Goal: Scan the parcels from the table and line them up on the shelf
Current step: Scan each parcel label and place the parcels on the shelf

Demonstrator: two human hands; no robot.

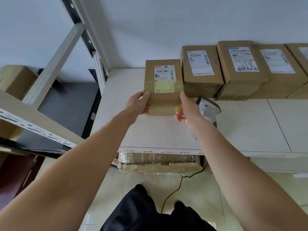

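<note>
Above the white table [233, 130], a small cardboard parcel [163, 84] is held up between both of the person's hands, its labelled face turned upward. A white shipping label with a barcode sits on its far half, and yellowish tape crosses the middle and the near edge. The left hand [139, 104] grips the parcel's near-left edge, thumb on top and fingers curled underneath; the right hand [184, 108] holds the near-right edge the same way, fingertips showing below the box. Both forearms reach out from the near side.

Just right of the held parcel, a row of four larger parcels [240, 70] stands along the far wall — each with a label on top, packed touching side by side, the rightmost cut off by the frame. A pale handheld scanner [208, 110] rests on the table close behind the right hand, its dark cable [173, 194] trailing over the tiled floor.

On the left rises a metal shelf [55, 72] with perforated uprights — one brown box [15, 80] sits on it at the far left. Under the table's near edge, a battered, taped carton [160, 164] lies on the floor.
</note>
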